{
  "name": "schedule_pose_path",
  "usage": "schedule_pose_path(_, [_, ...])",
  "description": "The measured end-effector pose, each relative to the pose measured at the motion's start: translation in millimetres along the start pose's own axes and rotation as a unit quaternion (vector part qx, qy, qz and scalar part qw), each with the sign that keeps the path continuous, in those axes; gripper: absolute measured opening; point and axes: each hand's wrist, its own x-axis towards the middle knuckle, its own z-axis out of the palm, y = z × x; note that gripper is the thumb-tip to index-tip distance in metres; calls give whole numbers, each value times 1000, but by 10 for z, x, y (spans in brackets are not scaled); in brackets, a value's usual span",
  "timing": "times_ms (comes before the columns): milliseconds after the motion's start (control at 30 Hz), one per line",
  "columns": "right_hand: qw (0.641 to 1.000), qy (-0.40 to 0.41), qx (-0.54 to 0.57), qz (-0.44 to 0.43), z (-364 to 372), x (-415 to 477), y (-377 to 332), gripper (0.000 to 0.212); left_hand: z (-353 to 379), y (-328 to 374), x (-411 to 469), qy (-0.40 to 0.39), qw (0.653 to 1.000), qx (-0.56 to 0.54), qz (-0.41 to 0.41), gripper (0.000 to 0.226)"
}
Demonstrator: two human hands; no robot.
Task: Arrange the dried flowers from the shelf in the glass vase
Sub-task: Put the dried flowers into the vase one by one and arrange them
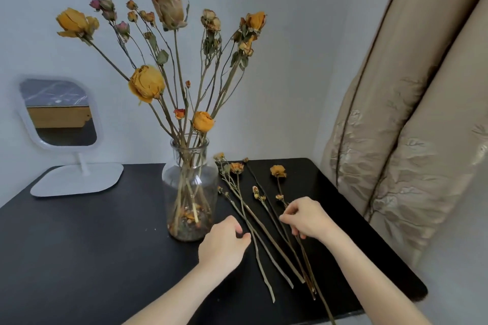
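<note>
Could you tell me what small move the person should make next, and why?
Probably lift the stem that the right hand pinches and carry it to the glass vase. The vase is already well filled, while several dried flowers lie loose on the black table to its right; the left hand is by the vase's base.

Two bare hands work over one black table (79, 245). The right hand (303, 219) pinches one of the loose stems (264, 229), and the left hand (224, 241) sits just left of that grip. Around the grip we count six or seven loose stems, which overlap too much for a firm tally. Left of the grip stands one glass vase (188, 187) holding four large yellow blooms (146, 83), one big beige bloom (167, 6) and many small buds (132, 16). Far left of the grip is one white mirror (59, 113). To its right we see one curtain (409, 140).
</note>
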Motion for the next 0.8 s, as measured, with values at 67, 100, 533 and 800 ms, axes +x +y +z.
schedule_pose_path(67, [1000,-9,-8,-6,62,27,11,11,34,28,106,4,999,16,-37,20])
schedule_pose_path(100, [1000,-12,-10,-11,94,38,6,12,53,42,152,7,999,17,-48,22])
schedule_pose_path(533, [994,-50,-80,-58,371,172,-273,18,185,154,370,36,994,0,-103,22])
schedule_pose_path(800, [995,-48,-75,-42,421,201,-321,19,135,60,352,31,995,-7,-92,16])
